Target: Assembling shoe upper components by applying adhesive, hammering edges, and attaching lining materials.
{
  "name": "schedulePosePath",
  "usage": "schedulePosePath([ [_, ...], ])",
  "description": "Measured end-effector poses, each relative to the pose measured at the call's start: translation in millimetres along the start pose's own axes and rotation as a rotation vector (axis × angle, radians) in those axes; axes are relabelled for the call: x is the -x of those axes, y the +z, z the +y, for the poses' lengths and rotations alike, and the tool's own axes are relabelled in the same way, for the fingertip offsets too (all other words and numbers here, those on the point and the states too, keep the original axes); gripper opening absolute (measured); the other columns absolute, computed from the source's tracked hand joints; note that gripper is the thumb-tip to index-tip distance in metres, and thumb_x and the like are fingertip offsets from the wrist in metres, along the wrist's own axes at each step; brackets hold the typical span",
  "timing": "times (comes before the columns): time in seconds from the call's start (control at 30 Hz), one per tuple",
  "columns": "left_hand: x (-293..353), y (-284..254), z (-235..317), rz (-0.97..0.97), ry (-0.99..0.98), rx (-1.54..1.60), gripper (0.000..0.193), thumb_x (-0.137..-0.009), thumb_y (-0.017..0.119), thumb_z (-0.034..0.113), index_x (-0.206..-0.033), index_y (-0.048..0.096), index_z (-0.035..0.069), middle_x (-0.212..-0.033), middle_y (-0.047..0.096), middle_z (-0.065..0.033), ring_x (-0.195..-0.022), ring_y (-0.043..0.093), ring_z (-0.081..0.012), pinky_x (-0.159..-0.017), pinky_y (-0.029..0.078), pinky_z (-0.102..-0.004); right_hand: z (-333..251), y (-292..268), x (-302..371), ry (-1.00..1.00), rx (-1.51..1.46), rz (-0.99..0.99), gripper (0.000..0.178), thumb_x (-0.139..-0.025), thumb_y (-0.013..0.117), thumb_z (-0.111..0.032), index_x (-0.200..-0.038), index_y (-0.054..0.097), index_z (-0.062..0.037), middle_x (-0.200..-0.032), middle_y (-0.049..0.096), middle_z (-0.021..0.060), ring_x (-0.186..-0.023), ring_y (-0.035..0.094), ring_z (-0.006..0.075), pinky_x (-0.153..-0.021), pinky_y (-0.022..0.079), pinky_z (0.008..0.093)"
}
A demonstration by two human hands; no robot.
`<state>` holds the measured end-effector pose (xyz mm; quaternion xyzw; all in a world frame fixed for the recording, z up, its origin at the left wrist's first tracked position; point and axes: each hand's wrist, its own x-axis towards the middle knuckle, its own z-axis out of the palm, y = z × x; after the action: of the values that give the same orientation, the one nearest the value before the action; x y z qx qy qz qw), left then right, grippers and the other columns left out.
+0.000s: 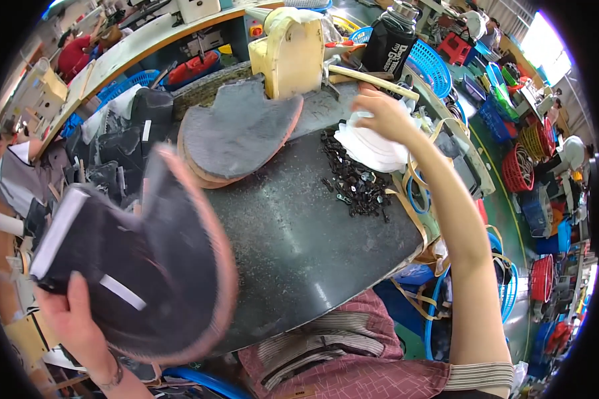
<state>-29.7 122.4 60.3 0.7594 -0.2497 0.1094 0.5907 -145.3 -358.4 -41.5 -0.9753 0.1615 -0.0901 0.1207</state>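
My left hand (80, 326) grips a black, leather-like panel (180, 266) by its lower left edge, thumb on top. The panel has a wide curved side with a pinkish-brown rim, and two white strips show on it; it is blurred by motion. My right hand (383, 116) reaches to the far side of the table, fingers apart and slightly bent, above a white crumpled sheet (373, 149). Just beyond its fingers lies a hammer with a pale wooden handle (379, 81); whether they touch it I cannot tell. Small black metal-like parts (359, 183) are heaped beside the sheet.
A stack of similar curved panels (236, 130) lies at the table's far left. Behind it stands a cream-coloured block (296, 56), with a black bottle (389, 40) to its right. Black pieces (113, 133) pile up at left. Blue baskets (429, 70) stand beyond.
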Motion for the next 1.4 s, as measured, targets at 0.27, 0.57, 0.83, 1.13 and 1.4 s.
schedulePosePath([
  [0.27,53,129,-83,-0.502,0.402,-0.435,0.061,-0.073,0.065,0.001,-0.128,0.040,0.003,-0.128,0.044,-0.0217,-0.117,0.044,-0.0373,-0.096,0.037,-0.0436,53,-8,5,0.150,0.355,-0.391,0.046,-0.063,0.079,-0.032,-0.098,0.059,-0.0090,-0.108,0.052,0.0116,-0.109,0.047,0.0311,-0.089,0.041,0.0425],
  [0.57,95,102,-59,-0.806,0.614,-0.241,0.048,-0.063,0.072,0.005,-0.109,0.059,0.006,-0.116,0.054,-0.0144,-0.104,0.054,-0.0335,-0.087,0.046,-0.0418,15,-5,51,-0.335,0.664,0.360,0.013,-0.073,0.059,-0.010,-0.078,0.048,-0.0083,-0.078,0.052,0.0059,-0.078,0.056,0.0219,-0.070,0.043,0.0359],
  [0.83,63,88,-40,-0.749,-0.156,0.415,0.064,-0.075,0.072,0.006,-0.130,0.039,0.006,-0.108,0.055,-0.0064,-0.088,0.055,-0.0121,-0.074,0.045,-0.0248,-167,-31,113,-0.236,-0.561,-0.187,0.022,-0.071,0.072,-0.008,-0.077,0.052,-0.0022,-0.066,0.054,0.0055,-0.059,0.054,0.0147,-0.055,0.043,0.0287],
  [1.13,83,45,-71,-0.722,-0.597,0.202,0.063,-0.079,0.064,-0.003,-0.133,0.033,0.005,-0.071,0.052,0.0022,-0.067,0.049,-0.0025,-0.061,0.039,-0.0165,-195,20,110,0.312,-0.837,-0.841,0.010,-0.078,0.065,-0.005,-0.084,0.063,0.0034,-0.069,0.063,0.0056,-0.060,0.060,0.0095,-0.053,0.048,0.0222],
  [1.4,97,47,-84,-0.791,-0.429,-0.131,0.060,-0.075,0.064,0.004,-0.130,0.038,0.006,-0.067,0.060,-0.0057,-0.063,0.059,-0.0167,-0.061,0.045,-0.0294,-199,46,109,0.316,-0.655,-0.880,0.012,-0.076,0.069,-0.008,-0.078,0.063,0.0018,-0.063,0.061,0.0039,-0.056,0.058,0.0096,-0.051,0.046,0.0226],
])
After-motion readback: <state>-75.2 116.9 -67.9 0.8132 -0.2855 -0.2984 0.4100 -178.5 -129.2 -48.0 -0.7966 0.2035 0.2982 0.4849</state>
